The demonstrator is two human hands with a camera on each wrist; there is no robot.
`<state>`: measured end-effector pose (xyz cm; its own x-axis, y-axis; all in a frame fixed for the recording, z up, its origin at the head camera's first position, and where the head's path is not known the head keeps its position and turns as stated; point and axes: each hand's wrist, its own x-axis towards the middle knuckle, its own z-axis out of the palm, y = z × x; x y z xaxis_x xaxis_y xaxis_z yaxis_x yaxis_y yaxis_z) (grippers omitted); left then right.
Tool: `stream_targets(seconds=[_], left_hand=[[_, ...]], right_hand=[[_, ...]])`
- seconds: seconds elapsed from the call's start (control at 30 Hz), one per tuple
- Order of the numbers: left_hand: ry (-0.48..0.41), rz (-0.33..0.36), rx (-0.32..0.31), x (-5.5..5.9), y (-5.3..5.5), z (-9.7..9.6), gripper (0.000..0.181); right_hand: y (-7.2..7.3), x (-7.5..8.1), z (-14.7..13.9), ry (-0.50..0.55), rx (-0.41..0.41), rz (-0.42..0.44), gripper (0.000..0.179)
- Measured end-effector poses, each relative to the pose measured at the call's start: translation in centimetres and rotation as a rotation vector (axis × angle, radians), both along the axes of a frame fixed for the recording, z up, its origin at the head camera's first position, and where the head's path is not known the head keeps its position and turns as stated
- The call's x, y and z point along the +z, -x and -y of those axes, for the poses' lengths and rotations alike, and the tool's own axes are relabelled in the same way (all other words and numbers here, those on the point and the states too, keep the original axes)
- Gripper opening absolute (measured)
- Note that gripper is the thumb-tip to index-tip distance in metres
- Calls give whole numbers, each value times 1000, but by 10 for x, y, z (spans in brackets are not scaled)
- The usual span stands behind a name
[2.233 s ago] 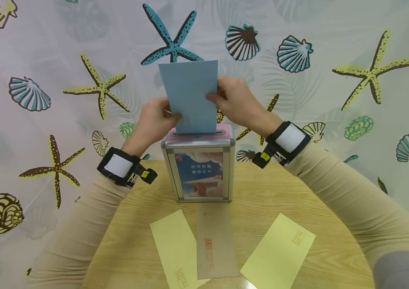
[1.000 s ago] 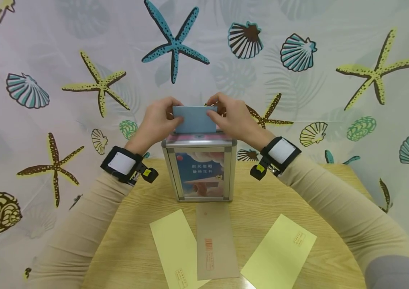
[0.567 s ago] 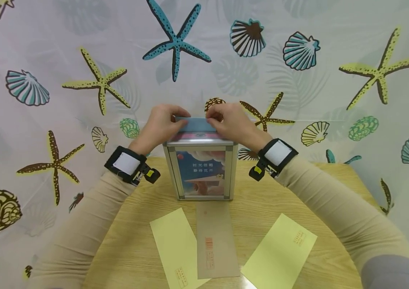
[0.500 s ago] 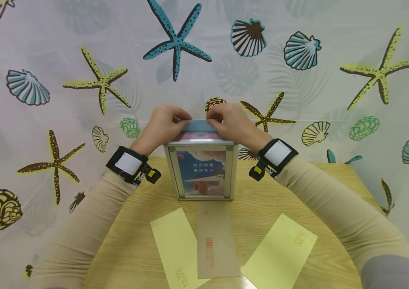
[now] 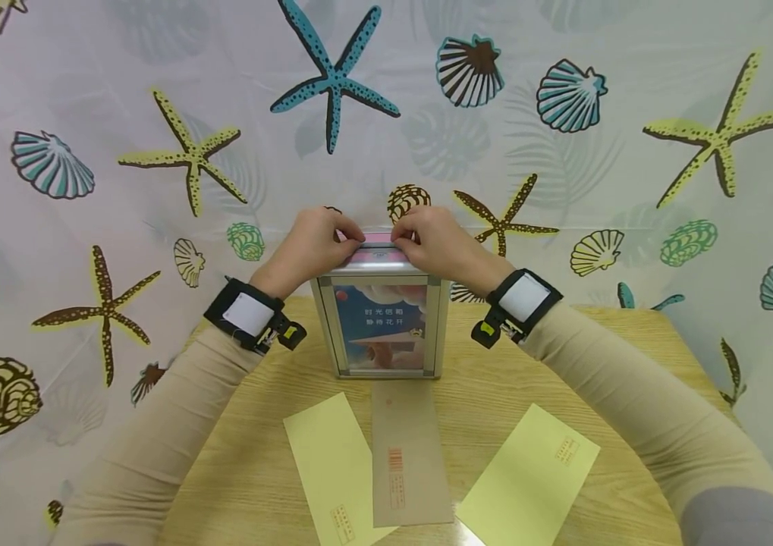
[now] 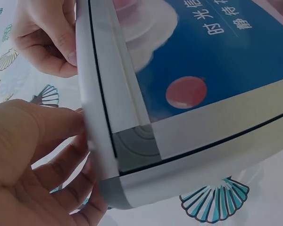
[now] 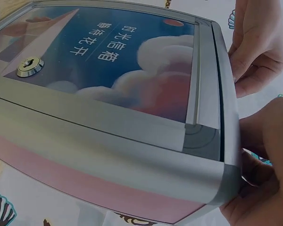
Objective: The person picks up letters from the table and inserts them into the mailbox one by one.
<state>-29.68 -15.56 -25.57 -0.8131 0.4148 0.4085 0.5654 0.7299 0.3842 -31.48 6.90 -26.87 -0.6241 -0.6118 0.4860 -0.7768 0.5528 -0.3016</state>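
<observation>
Left hand (image 5: 318, 244), right hand (image 5: 432, 241) at slotted box (image 5: 381, 326); inside hidden

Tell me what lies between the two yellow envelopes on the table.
The head view shows a brown envelope between them, overlapping the left yellow envelope, with bare table towards the right yellow one.

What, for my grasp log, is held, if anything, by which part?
Cannot be told: the left grip and right grip curl at the slot, contact unclear.

Starfish-printed cloth (image 5: 386, 159) hangs behind a wood-grained table (image 5: 488, 371).
</observation>
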Motion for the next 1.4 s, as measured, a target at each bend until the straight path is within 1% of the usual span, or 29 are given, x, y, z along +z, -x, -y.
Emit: stream_targets(seconds=[0.1, 0.17, 0.27, 0.33, 0.4, 0.47, 0.53, 0.6, 0.63, 0.73, 0.83, 0.97, 1.07, 1.13, 1.2, 1.33, 1.4], left_hand=[[-4, -3, 3, 1, -8, 1, 12], [-3, -18, 1, 3, -15, 3, 13], [-12, -43, -16, 3, -30, 6, 13], [-23, -50, -36, 2, -43, 8, 14], [-40, -57, -67, -1, -56, 10, 15], [-49, -53, -106, -6, -69, 12, 16], [-44, -36, -136, -12, -81, 13, 20], [-22, 0, -137, -19, -92, 14, 25], [-8, 23, -132, -24, -97, 15, 28], [42, 87, -82, -36, -112, 15, 42], [95, 104, -38, -52, -122, 14, 59], [184, 119, 16, -78, -134, 12, 78], [232, 166, 49, -98, -143, 12, 85], [245, 205, 60, -112, -146, 12, 87], [254, 237, 68, -125, -147, 13, 87], [264, 307, 82, -150, -145, 16, 88], [268, 351, 96, -160, -143, 18, 90]], right_hand=[[-5, 0, -4, 22, -3, -7, 12], [-11, 0, -8, 40, 2, -24, 12], [-24, -1, -15, 68, 30, -72, 12], [-34, -2, -21, 81, 45, -96, 13], [-46, -3, -26, 90, 60, -108, 15], [-58, -7, -31, 87, 68, -101, 18], [-70, -11, -36, 85, 75, -78, 23], [-81, -17, -41, 81, 77, -55, 29], [-86, -21, -44, 76, 75, -47, 32], [-103, -35, -51, 54, 56, -15, 44], [-121, -50, -58, 13, 28, 46, 60], [-143, -70, -65, -49, -32, 160, 76], [-158, -86, -68, -88, -77, 242, 86], [-166, -98, -68, -103, -97, 295, 91], [-172, -109, -68, -118, -107, 345, 96], [-181, -130, -64, -150, -102, 448, 103], [-185, -140, -62, -167, -84, 498, 105]])
